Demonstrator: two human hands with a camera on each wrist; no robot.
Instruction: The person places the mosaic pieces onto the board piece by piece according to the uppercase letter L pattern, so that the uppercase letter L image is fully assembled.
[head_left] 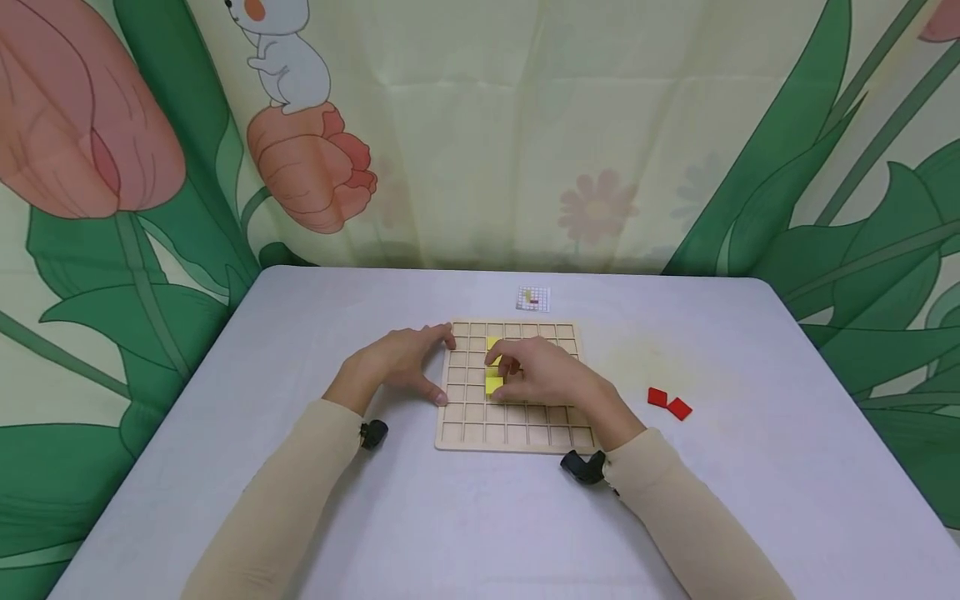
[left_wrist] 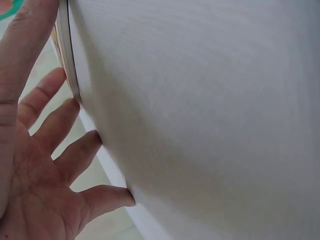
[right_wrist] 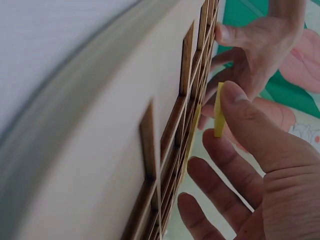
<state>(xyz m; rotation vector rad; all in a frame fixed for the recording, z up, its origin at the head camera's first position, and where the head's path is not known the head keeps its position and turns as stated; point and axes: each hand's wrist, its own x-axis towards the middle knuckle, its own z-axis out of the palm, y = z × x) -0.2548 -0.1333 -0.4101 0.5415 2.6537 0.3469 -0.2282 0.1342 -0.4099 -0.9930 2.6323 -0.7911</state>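
A square wooden grid board (head_left: 513,435) lies on the table. My left hand (head_left: 408,358) touches its left edge, with thumb and fingers spread apart; in the left wrist view several fingertips (left_wrist: 92,137) reach the tabletop. Over the board's middle, my right hand (head_left: 543,371) pinches a thin yellow tile (right_wrist: 219,110) between thumb and a fingertip. That tile stands just off the grid in the right wrist view. More yellow (head_left: 492,342) shows in a column of the grid, partly covered by the right hand, so the tiles there cannot be told apart.
Two red square tiles (head_left: 657,397) lie side by side to the right of the board. Behind the board is a small card (head_left: 532,298) printed with a coloured grid. A white cloth (head_left: 480,525) covers the table, and a printed curtain (head_left: 465,150) hangs behind it.
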